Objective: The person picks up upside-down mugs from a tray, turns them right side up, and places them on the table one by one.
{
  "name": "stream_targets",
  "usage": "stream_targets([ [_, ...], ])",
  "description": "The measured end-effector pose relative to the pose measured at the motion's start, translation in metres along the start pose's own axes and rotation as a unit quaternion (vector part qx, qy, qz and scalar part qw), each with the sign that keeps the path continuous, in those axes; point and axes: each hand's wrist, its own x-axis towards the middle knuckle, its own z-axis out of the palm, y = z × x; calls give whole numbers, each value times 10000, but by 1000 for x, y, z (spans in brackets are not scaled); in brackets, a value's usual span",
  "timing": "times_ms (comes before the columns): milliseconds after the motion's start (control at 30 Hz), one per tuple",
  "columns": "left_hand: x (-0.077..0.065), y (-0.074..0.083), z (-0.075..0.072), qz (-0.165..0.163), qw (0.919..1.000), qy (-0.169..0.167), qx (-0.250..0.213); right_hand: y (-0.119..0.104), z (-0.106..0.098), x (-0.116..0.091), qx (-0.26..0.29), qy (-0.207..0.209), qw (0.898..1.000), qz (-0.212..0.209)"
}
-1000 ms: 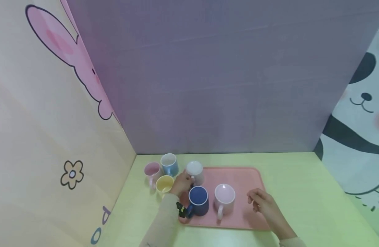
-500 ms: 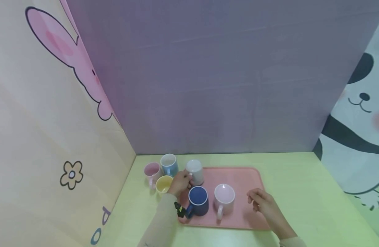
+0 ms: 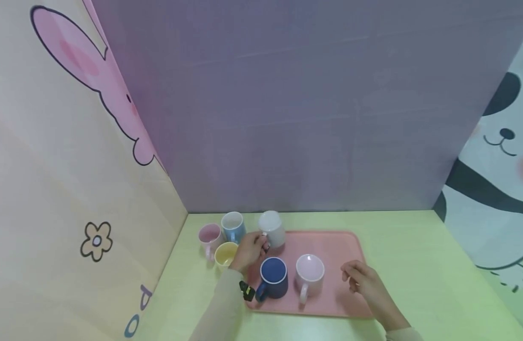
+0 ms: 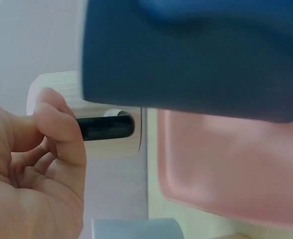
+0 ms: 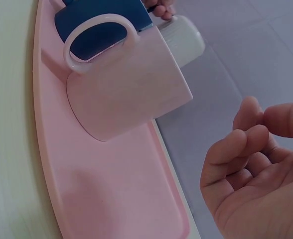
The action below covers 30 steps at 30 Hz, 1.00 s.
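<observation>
The left hand (image 3: pixel 247 251) pinched the handle (image 4: pixel 107 128) of the white mug (image 3: pixel 272 226) between its fingers. The right hand (image 3: pixel 363 280) hung near the pink tray (image 3: pixel 335 248), fingers loosely curled together.

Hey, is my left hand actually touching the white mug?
Touching: the left wrist view shows the left hand pinching the white mug by its handle.

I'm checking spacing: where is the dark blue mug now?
In the head view, the dark blue mug stands on the left of the tray, left of the pale pink mug, in front of the white mug.
</observation>
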Motion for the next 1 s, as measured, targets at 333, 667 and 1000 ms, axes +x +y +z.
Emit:
stream_targets([
  [333,-8,22,0,450,9985,-30,-320,0,1,-1,27,-26,10000,-66],
  [667,-16,47,6,1184,9893,-202,-832,-3,3,-2,68,-79,9997,-223],
  [1000,-25,64,12,1165,9712,-777,-1930,-6,11,0,183,-180,9990,-369],
])
